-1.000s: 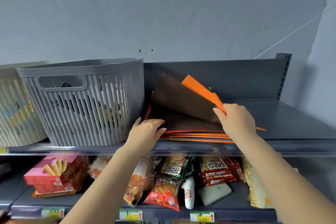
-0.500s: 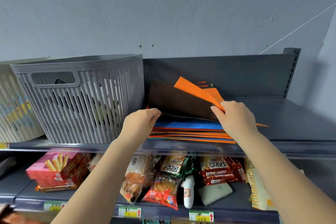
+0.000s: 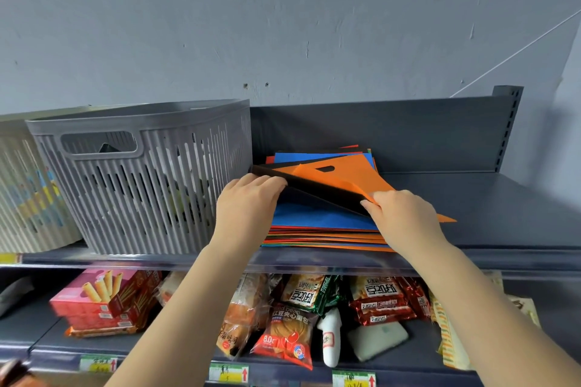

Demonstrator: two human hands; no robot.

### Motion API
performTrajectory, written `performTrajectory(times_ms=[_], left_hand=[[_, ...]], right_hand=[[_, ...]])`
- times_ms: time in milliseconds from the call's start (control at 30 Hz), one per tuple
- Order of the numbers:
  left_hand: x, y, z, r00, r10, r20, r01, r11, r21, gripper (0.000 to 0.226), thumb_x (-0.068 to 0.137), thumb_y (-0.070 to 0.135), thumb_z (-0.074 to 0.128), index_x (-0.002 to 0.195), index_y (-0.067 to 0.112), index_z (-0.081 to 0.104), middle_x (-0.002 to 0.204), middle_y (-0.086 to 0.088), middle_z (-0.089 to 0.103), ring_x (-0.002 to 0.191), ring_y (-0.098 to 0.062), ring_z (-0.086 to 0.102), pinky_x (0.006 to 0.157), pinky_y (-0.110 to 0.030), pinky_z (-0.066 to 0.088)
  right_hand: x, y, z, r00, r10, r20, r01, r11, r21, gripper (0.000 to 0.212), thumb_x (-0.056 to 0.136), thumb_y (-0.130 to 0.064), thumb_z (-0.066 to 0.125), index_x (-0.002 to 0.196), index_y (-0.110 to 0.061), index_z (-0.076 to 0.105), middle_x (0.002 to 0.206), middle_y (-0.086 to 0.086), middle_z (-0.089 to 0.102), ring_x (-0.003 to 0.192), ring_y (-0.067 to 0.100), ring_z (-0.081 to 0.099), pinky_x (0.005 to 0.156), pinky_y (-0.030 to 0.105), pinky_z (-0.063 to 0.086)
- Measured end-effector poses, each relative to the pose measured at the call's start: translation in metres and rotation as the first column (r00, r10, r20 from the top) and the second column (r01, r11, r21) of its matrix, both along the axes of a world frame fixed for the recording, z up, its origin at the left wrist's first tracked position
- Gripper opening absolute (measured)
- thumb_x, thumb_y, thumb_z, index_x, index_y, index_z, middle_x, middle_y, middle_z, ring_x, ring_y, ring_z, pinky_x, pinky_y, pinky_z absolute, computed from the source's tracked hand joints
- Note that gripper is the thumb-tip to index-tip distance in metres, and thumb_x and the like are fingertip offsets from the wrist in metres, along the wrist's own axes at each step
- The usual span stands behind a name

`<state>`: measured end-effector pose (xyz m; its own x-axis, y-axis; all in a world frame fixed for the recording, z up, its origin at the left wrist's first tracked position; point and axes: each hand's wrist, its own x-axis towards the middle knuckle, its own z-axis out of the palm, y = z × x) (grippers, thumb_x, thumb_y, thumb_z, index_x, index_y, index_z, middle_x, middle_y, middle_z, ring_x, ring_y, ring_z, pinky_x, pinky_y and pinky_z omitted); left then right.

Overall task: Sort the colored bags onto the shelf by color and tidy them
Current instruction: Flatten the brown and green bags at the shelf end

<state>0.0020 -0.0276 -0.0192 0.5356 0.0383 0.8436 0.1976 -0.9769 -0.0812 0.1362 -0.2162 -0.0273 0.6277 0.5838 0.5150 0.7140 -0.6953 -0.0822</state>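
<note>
left hand [image 3: 248,201] pinches flat dark-brown fabric bag [image 3: 317,190] | right hand [image 3: 405,217] grips it with flat orange fabric bag [image 3: 342,174] | both lifted above blue-topped bag stack [image 3: 323,220], right of grey slatted plastic basket [image 3: 151,179]

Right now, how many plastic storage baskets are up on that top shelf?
2. A grey basket stands left of the stack of colored bags, close beside it. A beige basket stands further left, cut off by the picture's edge, so more may sit beyond it.
</note>
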Motion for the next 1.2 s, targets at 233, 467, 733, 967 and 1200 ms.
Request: performTrajectory(times_ms=[233, 467, 733, 967, 1200], left_hand=[[-0.011, 0.005, -0.009, 0.999, -0.030, 0.043, 0.030, 0.999, -0.013, 0.021, 0.086, 0.017, 0.051, 0.080, 0.013, 0.071, 0.070, 0.002, 0.069, 0.063, -0.023, 0.063, 0.056, -0.027, 0.046], [-0.059, -0.004, -0.019, 0.989, -0.022, 0.150, 0.101, 0.831, -0.546, 0.013, 0.093, 0.025, 0.057, 0.091, 0.014, 0.064, 0.084, 0.004, 0.063, 0.077, -0.015, 0.058, 0.068, -0.025, 0.044], [-0.076, 0.001, -0.013, 0.933, -0.186, 0.307, 0.226, -0.360, -0.905, 0.030, 0.094, 0.043, 0.049, 0.099, 0.014, 0.055, 0.096, -0.006, 0.065, 0.081, -0.025, 0.066, 0.067, -0.040, 0.056], [-0.081, -0.002, -0.017, 0.917, -0.325, 0.231, 0.086, -0.405, -0.910, 0.005, 0.089, 0.006, 0.061, 0.088, 0.002, 0.059, 0.069, -0.010, 0.068, 0.050, -0.020, 0.066, 0.041, -0.026, 0.052], [-0.090, -0.012, -0.044, 0.914, -0.329, 0.236, 0.130, -0.313, -0.941, 0.029, 0.089, -0.003, 0.058, 0.116, 0.007, 0.053, 0.104, -0.011, 0.064, 0.074, -0.023, 0.065, 0.040, -0.022, 0.049]], right_hand=[[-0.015, -0.001, -0.003, 0.983, 0.183, 0.016, -0.183, 0.983, -0.010, 0.037, 0.096, -0.053, 0.035, 0.118, -0.035, 0.059, 0.084, -0.009, 0.064, 0.077, 0.013, 0.058, 0.047, 0.018, 0.027], [-0.021, -0.006, -0.022, 0.959, 0.159, 0.234, -0.189, 0.976, 0.111, 0.006, 0.086, -0.023, 0.068, 0.084, -0.023, 0.073, 0.054, -0.005, 0.061, 0.044, 0.019, 0.051, 0.039, 0.016, 0.014], [-0.058, -0.015, -0.037, 0.925, 0.125, 0.360, -0.192, 0.969, 0.157, 0.038, 0.049, -0.003, 0.090, 0.082, -0.017, 0.076, 0.070, -0.005, 0.073, 0.053, 0.016, 0.067, 0.032, 0.025, 0.042], [-0.090, -0.025, -0.050, 0.904, 0.180, 0.389, -0.228, 0.970, 0.081, 0.058, 0.033, -0.003, 0.094, 0.087, -0.018, 0.077, 0.083, -0.003, 0.075, 0.072, 0.015, 0.072, 0.049, 0.030, 0.055], [-0.115, -0.026, -0.069, 0.903, 0.214, 0.373, -0.236, 0.972, 0.015, 0.067, 0.031, -0.005, 0.095, 0.094, -0.020, 0.076, 0.089, -0.005, 0.074, 0.078, 0.012, 0.072, 0.058, 0.032, 0.057]])
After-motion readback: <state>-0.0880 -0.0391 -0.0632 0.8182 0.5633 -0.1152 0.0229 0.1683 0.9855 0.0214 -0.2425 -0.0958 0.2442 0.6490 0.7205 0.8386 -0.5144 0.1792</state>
